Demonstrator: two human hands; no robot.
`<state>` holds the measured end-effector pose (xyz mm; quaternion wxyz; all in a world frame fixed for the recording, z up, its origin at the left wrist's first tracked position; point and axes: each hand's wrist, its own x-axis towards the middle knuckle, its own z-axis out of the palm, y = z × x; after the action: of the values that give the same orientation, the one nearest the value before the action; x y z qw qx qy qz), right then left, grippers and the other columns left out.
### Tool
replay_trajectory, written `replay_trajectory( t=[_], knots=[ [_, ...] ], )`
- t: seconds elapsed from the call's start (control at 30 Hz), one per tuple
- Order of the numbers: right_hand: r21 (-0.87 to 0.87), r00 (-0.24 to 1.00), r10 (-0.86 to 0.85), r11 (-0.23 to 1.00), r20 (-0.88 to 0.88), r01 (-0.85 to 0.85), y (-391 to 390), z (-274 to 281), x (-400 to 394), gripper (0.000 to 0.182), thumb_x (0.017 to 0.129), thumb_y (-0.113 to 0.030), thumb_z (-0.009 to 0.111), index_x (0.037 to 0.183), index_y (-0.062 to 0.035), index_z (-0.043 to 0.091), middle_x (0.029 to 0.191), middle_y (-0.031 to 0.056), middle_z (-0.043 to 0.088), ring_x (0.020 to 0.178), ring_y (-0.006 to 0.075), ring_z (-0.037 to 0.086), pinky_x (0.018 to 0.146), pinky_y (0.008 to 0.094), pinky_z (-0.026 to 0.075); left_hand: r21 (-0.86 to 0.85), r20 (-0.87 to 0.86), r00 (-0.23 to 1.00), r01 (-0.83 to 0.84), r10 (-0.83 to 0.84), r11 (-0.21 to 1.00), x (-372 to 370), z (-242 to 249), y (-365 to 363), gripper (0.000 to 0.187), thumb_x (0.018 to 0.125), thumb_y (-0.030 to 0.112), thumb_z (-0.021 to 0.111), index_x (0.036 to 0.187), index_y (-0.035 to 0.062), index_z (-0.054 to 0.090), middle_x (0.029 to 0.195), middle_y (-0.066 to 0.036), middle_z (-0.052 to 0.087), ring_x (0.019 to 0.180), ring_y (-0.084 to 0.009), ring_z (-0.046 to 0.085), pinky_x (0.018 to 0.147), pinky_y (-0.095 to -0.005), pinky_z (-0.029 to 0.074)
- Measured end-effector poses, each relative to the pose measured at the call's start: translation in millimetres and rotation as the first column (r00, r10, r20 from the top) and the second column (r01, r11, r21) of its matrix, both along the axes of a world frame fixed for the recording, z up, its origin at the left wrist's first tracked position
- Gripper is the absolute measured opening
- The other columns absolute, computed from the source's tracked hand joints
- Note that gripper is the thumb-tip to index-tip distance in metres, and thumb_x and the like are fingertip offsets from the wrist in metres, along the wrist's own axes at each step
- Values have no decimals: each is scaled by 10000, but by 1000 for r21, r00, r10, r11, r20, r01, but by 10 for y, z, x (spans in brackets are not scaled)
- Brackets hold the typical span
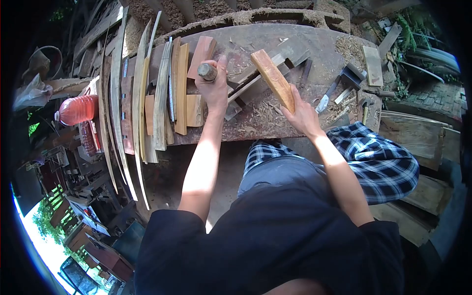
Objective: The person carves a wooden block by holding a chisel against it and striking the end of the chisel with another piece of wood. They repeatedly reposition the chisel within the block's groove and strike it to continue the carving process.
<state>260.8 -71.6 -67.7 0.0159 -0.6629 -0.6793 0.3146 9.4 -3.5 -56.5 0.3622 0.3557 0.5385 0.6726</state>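
My left hand (214, 88) is wrapped round a tool with a round, worn wooden end (207, 72), held over the left part of the workbench (236, 42). The rest of that tool is hidden by the hand. In my right hand (301, 115) is the lower end of an orange-brown wooden block (273, 78), tilted up to the left. Behind the block, a long dark tool or frame (290, 51) lies diagonally on the bench among wood shavings (268, 112). A reddish board (202, 51) lies just beyond my left hand.
Long thin wood strips (162, 98) overhang the bench's left front edge. A pink-filled bottle (78, 109) stands farther left. At the right lie a black-headed tool (350, 77), a hammer (365, 108) and a pale board (372, 66).
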Motion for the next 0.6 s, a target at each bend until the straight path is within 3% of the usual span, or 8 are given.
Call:
replay_trajectory(
  t=[0.33,0.43,0.53,0.6],
  knots=[
    [8,1000,1,1000,-19,-1,1,-31,14,870,904,-450,623,1597,-184,171,973,327,695,909,496,695,823,555,566,-27,-5,1000,-19,19,999,54,21,22,216,929,137,769,814,92,592,699,20,602,641,-57,572,615,-222,452],
    [6,1000,-1,1000,-17,1,-4,-43,22,869,903,-451,625,1597,-191,171,980,325,695,914,498,693,820,556,565,35,-119,993,0,4,999,32,-14,24,215,929,140,769,815,92,593,698,21,601,644,-53,567,623,-218,449],
    [16,1000,0,1000,-27,1,-6,-17,12,873,902,-456,624,1597,-189,169,983,324,695,911,500,692,817,558,563,-20,-92,996,-7,5,1000,-10,43,9,212,930,139,768,817,93,594,699,22,602,651,-48,563,626,-215,446],
    [8,1000,-2,1000,-20,2,6,-33,13,876,901,-457,625,1598,-189,168,983,324,695,909,499,692,817,558,562,31,21,1000,-8,8,999,1,106,10,212,930,140,767,817,94,594,702,24,605,652,-46,559,629,-214,447]
  ],
)
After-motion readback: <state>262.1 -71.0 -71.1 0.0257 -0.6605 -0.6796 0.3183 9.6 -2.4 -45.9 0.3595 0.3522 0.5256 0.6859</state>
